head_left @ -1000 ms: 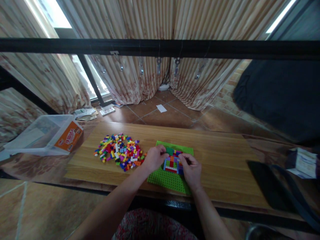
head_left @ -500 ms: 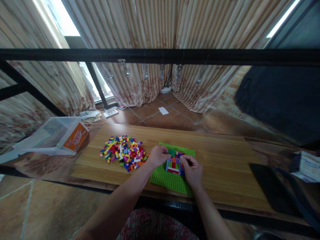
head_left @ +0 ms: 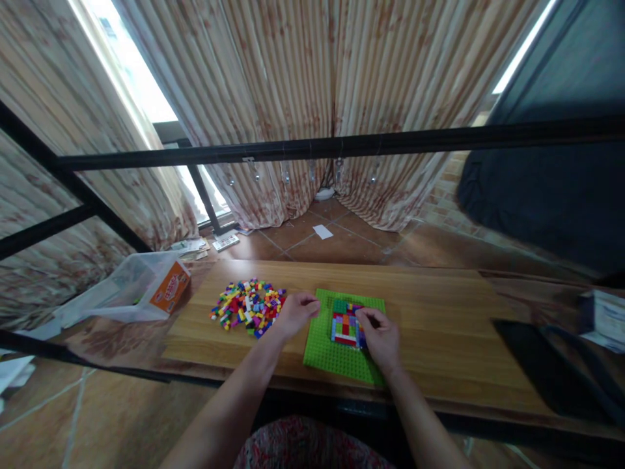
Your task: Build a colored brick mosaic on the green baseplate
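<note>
A green studded baseplate (head_left: 322, 348) lies on the wooden board, with a low square of coloured toy bricks (head_left: 346, 331) built on it. My right hand (head_left: 381, 335) rests over the right side of this build, thumb and fingers pinched at its upper right edge; what is between them is hidden. Just over the plate's upper left edge is my left hand (head_left: 297, 314), its fingers drawn together, and I cannot make out anything in them. A heap of loose toy bricks (head_left: 249, 303) lies left of that hand, partly covered by it.
A clear plastic box (head_left: 131, 306) with an orange label stands left of the wooden board (head_left: 454, 339). On the right lie a dark flat item (head_left: 530, 365) and a packet (head_left: 610, 319). A black metal rail (head_left: 293, 151) crosses beyond the board, before curtains.
My left hand has drawn back leftward from the brick build to the plate's edge. My right hand stays at the build. The camera view has tilted and shifted slightly.
</note>
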A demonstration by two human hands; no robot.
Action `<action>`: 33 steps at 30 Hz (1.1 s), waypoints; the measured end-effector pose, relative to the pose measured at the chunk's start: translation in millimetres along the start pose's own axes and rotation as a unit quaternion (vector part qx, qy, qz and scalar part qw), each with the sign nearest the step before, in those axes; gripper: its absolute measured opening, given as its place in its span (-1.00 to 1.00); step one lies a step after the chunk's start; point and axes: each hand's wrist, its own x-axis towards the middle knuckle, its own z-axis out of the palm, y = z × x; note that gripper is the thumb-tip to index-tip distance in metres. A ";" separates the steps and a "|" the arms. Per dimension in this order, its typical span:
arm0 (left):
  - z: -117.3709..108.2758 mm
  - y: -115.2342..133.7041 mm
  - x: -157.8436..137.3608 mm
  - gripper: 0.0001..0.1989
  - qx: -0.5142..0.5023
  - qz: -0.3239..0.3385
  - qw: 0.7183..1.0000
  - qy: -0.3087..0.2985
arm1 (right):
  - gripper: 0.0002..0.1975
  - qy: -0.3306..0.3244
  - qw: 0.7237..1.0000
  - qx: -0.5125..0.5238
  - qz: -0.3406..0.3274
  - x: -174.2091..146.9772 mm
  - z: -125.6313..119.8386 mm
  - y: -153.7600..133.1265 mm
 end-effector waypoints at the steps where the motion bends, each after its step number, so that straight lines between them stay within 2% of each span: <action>1: -0.2 0.3 -2.9 -0.80 -0.011 -0.004 1.000 0.000 | -0.74 0.000 1.000 0.000 0.002 0.1 0.1 0.7; 4: 3.2 0.1 -10.3 -0.74 -0.086 -0.039 0.995 -0.014 | -0.74 -0.002 1.000 0.002 0.004 0.4 0.7 2.2; 8: 9.7 -4.0 -14.6 -0.68 -0.226 -0.115 0.967 -0.031 | -0.74 -0.004 1.000 0.001 -0.006 0.1 1.6 1.8; 14: 14.4 -10.0 -13.1 -0.72 -0.220 -0.127 0.967 -0.014 | -0.75 -0.016 1.000 -0.011 -0.014 0.2 1.2 -1.1; 19: 20.7 -11.9 -8.3 -0.70 -0.130 -0.090 0.987 -0.006 | -0.76 -0.017 1.000 -0.014 -0.020 0.1 0.9 -2.4; 26: 33.0 -21.0 2.0 -0.88 -0.012 -0.006 1.000 0.017 | -0.79 -0.010 0.999 -0.022 -0.029 -0.1 0.8 -4.1; 30: 32.0 -14.8 -1.3 -0.87 0.143 0.095 0.985 0.006 | -0.78 -0.011 0.999 -0.019 -0.026 -0.4 0.5 -5.6; 33: 32.3 -9.0 -3.8 -0.86 0.182 0.109 0.977 0.014 | -0.78 -0.010 0.999 -0.024 -0.024 -0.8 0.4 -7.5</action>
